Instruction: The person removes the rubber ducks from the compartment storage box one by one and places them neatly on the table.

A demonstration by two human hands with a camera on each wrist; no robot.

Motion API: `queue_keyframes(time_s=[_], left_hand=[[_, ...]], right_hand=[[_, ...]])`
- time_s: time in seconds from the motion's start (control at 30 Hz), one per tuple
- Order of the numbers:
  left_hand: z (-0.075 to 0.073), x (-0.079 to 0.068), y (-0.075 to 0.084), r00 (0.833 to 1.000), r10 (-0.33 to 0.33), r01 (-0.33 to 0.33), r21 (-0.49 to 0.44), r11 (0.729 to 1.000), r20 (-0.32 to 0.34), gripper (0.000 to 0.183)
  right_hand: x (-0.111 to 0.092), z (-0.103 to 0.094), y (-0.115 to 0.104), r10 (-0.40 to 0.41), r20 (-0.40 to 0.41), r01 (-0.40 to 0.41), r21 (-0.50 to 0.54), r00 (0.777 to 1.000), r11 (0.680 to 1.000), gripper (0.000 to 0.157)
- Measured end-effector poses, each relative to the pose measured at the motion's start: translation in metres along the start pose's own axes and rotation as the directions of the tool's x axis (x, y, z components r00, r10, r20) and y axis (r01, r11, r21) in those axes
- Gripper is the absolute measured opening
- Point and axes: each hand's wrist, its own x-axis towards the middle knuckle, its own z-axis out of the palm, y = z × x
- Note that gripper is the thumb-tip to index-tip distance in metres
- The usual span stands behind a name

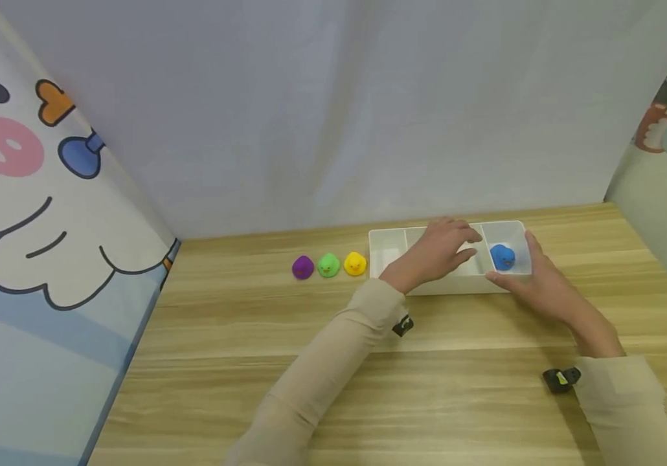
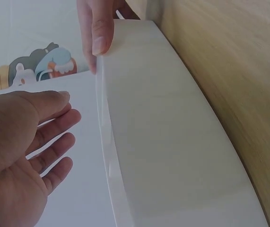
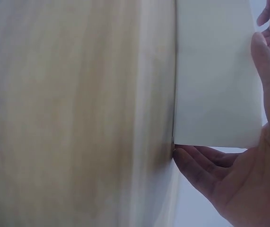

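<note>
A long white divided tray stands on the table, and a blue rubber duck sits in its right-end compartment. Over the middle of the tray is my left hand, its fingers loosely bent and nothing between them; part of the tray is hidden under it. In the left wrist view that hand is apart from the tray's front wall. My right hand holds the tray's right end, thumb on the front rim and fingers along the end wall, as the right wrist view also shows.
To the left of the tray, a yellow duck, a green duck and a purple duck stand in a row on the wooden table. A pale curtain hangs behind the table's back edge.
</note>
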Motion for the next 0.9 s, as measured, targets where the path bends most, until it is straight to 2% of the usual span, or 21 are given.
queue_keyframes(time_s=[0.27, 0.57, 0.9], left_hand=[[0.006, 0.015, 0.005, 1.0, 0.01, -0.01, 0.003, 1.0, 0.013, 0.034], [0.013, 0.027, 0.011, 0.999, -0.015, 0.014, 0.022, 1.0, 0.051, 0.035], [0.024, 0.04, 0.011, 0.996, -0.054, 0.05, 0.05, 0.998, 0.078, 0.036]], right_hand=[[0.0, -0.002, -0.001, -0.01, -0.004, 0.01, 0.016, 1.0, 1.0, 0.12], [-0.003, -0.001, -0.002, -0.003, 0.009, 0.002, 0.034, 1.0, 0.999, 0.12], [-0.002, -0.002, -0.001, -0.001, 0.018, 0.001, 0.002, 1.0, 1.0, 0.119]])
